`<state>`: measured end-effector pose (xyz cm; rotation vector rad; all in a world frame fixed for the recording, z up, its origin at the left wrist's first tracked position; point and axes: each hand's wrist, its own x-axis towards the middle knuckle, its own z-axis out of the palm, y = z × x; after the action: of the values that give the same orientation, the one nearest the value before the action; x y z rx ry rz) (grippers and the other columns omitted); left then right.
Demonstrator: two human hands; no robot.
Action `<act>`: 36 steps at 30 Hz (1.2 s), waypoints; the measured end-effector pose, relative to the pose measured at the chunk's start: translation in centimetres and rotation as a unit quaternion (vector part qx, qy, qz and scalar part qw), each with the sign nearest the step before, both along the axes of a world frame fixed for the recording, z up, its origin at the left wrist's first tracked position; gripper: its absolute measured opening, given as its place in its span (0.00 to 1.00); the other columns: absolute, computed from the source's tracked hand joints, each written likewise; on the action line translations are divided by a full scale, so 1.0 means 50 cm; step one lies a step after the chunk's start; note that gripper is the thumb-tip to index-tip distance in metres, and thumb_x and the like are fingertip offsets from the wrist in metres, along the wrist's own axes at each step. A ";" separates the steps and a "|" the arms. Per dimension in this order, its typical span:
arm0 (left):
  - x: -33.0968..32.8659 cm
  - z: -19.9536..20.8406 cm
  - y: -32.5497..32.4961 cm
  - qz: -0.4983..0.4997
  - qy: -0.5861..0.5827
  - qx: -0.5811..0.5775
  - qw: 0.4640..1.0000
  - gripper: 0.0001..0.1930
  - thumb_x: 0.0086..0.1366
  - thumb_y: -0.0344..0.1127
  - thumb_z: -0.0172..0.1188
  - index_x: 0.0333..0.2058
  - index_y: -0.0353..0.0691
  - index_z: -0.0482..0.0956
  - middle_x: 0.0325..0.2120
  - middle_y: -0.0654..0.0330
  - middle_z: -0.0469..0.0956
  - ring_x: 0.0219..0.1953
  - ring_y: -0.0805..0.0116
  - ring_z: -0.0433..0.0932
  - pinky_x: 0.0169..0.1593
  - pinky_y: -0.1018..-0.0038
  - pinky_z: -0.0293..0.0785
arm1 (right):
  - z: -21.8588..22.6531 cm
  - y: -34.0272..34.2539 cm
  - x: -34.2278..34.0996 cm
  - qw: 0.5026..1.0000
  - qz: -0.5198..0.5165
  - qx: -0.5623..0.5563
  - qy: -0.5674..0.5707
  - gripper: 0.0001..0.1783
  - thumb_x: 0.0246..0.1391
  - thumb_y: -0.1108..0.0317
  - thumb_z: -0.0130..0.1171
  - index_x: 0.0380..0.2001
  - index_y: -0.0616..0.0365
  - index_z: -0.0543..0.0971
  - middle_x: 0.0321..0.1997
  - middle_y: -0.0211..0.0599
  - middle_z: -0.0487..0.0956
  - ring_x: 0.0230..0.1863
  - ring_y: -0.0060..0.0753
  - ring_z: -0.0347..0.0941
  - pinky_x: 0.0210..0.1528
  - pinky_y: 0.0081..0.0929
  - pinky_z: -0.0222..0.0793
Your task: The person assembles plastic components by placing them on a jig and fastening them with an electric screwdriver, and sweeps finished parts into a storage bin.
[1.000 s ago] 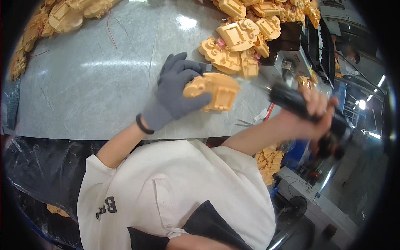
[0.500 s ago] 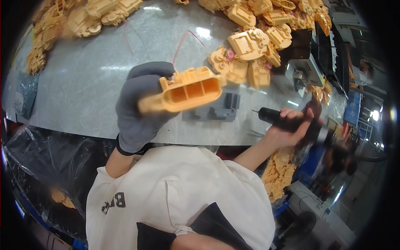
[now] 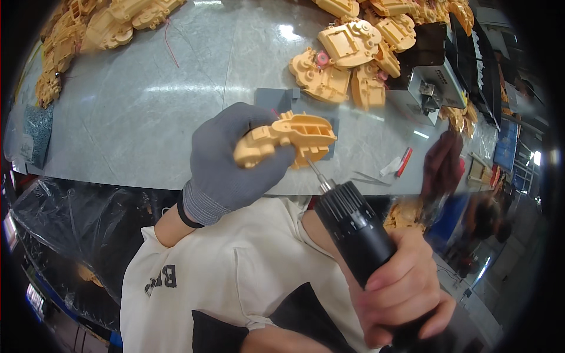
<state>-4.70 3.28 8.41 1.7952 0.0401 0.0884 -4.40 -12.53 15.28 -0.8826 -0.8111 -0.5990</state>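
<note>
My left hand point(image 3: 220, 159), in a grey glove, is closed around a yellow-orange plastic housing point(image 3: 306, 134) whose open compartments face up. Bare-skinned, my right hand point(image 3: 406, 288) grips a black electric screwdriver point(image 3: 356, 229) that points up and to the left. Its thin bit point(image 3: 316, 167) reaches the lower side of the housing; whether the tip sits on a screw is too small to tell. Behind the housing, partly hidden by it and the glove, lies a dark grey block fixture point(image 3: 276, 99) on the table.
Similar housings are heaped at the back right point(image 3: 350, 44) and far left point(image 3: 112, 26) of the grey table point(image 3: 135, 129). Tweezers point(image 3: 371, 178), a red-handled tool point(image 3: 404, 162) and a dark red cloth point(image 3: 442, 162) lie right. A metal box-shaped device point(image 3: 435, 88) stands behind them.
My right hand has brought the screwdriver in from the right until its bit meets the housing. My left hand has lowered and turned the housing, moving it slightly right.
</note>
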 end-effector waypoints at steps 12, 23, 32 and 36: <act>-0.006 0.020 -0.009 -0.014 0.028 -0.017 0.999 0.14 0.47 0.30 0.65 0.34 0.33 0.74 0.25 0.56 0.78 0.27 0.74 0.78 0.30 0.79 0.74 | 0.005 0.006 -0.017 0.994 0.022 -0.111 0.011 0.20 0.50 0.69 0.59 0.44 0.54 0.65 0.21 0.29 0.74 0.18 0.24 0.71 0.22 0.21 0.71; -0.004 0.025 -0.005 -0.010 0.028 0.000 1.000 0.14 0.48 0.32 0.65 0.32 0.34 0.74 0.23 0.56 0.77 0.25 0.72 0.78 0.29 0.78 0.74 | 0.007 0.014 -0.021 0.993 0.006 -0.119 0.015 0.20 0.49 0.72 0.59 0.45 0.54 0.64 0.22 0.30 0.73 0.17 0.25 0.70 0.21 0.21 0.71; -0.010 0.014 -0.001 -0.009 0.021 0.002 1.000 0.14 0.47 0.31 0.65 0.33 0.34 0.74 0.23 0.56 0.76 0.24 0.70 0.78 0.29 0.77 0.73 | 0.006 0.021 -0.017 0.990 0.035 -0.137 0.015 0.19 0.48 0.72 0.59 0.41 0.53 0.64 0.21 0.29 0.73 0.17 0.24 0.70 0.19 0.21 0.71; -0.022 0.036 -0.016 -0.006 -0.045 0.035 0.998 0.15 0.47 0.30 0.64 0.35 0.36 0.73 0.24 0.56 0.75 0.24 0.69 0.78 0.27 0.74 0.72 | 0.009 0.032 -0.038 0.994 -0.008 -0.104 -0.043 0.13 0.45 0.77 0.58 0.30 0.54 0.64 0.23 0.31 0.74 0.19 0.27 0.71 0.22 0.21 0.73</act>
<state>-5.78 2.49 10.23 1.8594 -0.0390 0.1649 -6.32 -10.95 15.75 -1.0596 -0.9568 -0.5762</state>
